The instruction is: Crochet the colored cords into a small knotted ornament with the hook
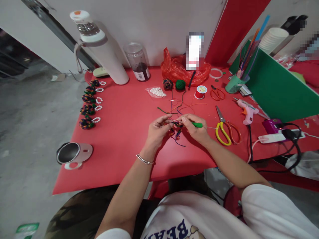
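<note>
Over the middle of the red table (119,132), my left hand (159,129) pinches a small knot of coloured cord (176,127). Its fingers are curled shut on the knot. My right hand (193,126) is closed on a green-handled tool (197,124), whose thin metal end points right. The two hands nearly touch at the knot. Loose cord ends hang below it, and strands run back to a multicoloured cord ball (168,84) and a green cord ball (180,84).
Finished knotted pieces with pearl loops (89,103) line the left edge. Also here: a white flask (104,49), jar (138,61), steel cup (68,152), bag of pearls (156,92), red spool (200,92), yellow scissors (223,127), red scissors (217,93), glue gun (246,113), green divider (279,86).
</note>
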### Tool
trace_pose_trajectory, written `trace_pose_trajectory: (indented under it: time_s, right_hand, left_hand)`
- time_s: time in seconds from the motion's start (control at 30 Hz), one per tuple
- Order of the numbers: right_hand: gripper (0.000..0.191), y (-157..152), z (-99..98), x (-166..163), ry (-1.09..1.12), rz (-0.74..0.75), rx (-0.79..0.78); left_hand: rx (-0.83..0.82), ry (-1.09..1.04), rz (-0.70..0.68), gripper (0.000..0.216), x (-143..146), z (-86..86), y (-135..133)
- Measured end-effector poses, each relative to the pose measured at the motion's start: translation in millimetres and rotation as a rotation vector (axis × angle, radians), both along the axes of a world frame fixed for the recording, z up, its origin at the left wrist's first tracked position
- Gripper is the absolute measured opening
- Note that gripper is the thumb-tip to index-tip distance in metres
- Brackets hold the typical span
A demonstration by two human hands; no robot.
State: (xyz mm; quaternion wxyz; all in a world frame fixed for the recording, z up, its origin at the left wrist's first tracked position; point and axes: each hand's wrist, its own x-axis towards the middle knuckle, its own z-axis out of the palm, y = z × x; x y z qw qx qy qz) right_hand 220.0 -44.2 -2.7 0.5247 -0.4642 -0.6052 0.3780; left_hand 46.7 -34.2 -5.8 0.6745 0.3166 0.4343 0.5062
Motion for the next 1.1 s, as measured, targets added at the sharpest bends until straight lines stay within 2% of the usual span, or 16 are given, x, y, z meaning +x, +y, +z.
trace_pose_trajectory:
  time_s: [0.27, 0.5, 0.67, 0.9, 1.1]
  right_hand:
    - [0.039, 0, -0.1, 1, 0.010, 0.001, -0.014]
    - [0.042, 9, -5.2, 4, 0.195, 0.004, -0.216]
    - [0.043, 15, -13.5, 5, 0.318, 0.020, -0.289]
    - [0.050, 13, -8.9, 2, 0.411, 0.078, -0.415]
    - [0.050, 13, -7.5, 2, 0.413, 0.061, -0.365]
  left_hand:
    - [0.022, -0.009, -0.009, 0.047, 0, -4.0, 0]
    - [-0.016, -0.065, -0.058, 0.044, -3, 1.1, 1]
    - [-0.036, -0.116, -0.134, 0.046, -4, 1.7, 0]
    - [-0.035, -0.107, -0.138, 0.048, -5, -4.1, 0]
    - [-0.015, -0.122, -0.130, 0.051, -4, -5.0, 0]
